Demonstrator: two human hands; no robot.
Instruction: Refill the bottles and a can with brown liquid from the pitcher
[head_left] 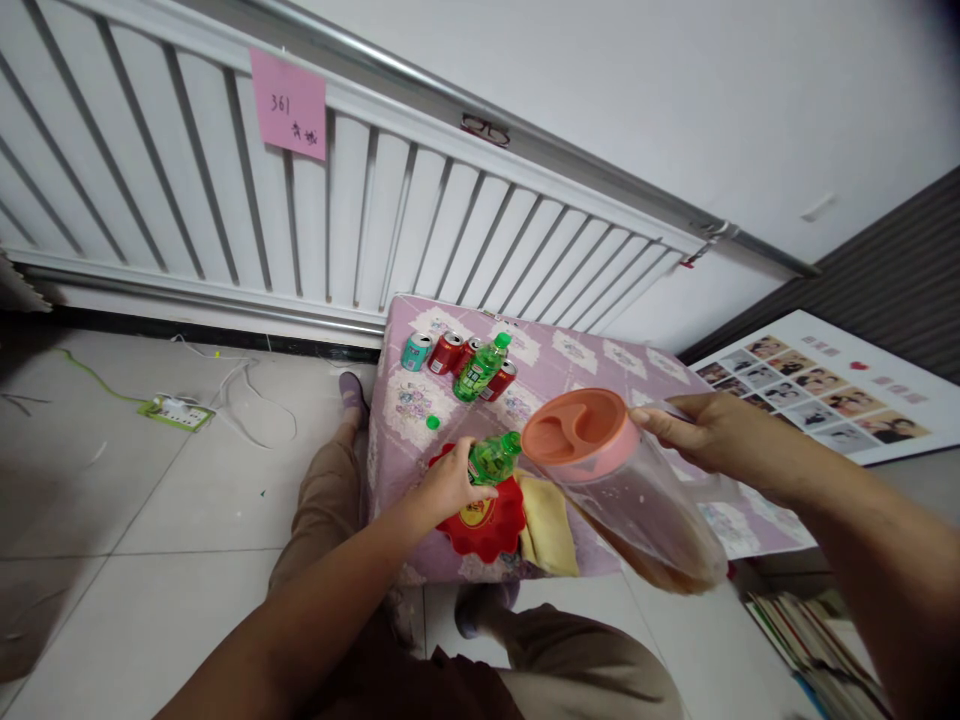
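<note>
My left hand is wrapped round a green plastic bottle tilted to the right, its mouth beside the spout of a pitcher. The clear pitcher has an orange lid and brown liquid low inside it. My right hand grips it at the handle, holding it tilted over the table. Below the bottle lies a red scalloped tray, with a folded yellow cloth next to it. A loose green cap rests on the tablecloth. Whether liquid is flowing I cannot tell.
A capped green bottle, a teal can and several red cans stand at the back of the flowered table. Behind is a white radiator. A power strip lies on the floor; a photo board leans at right.
</note>
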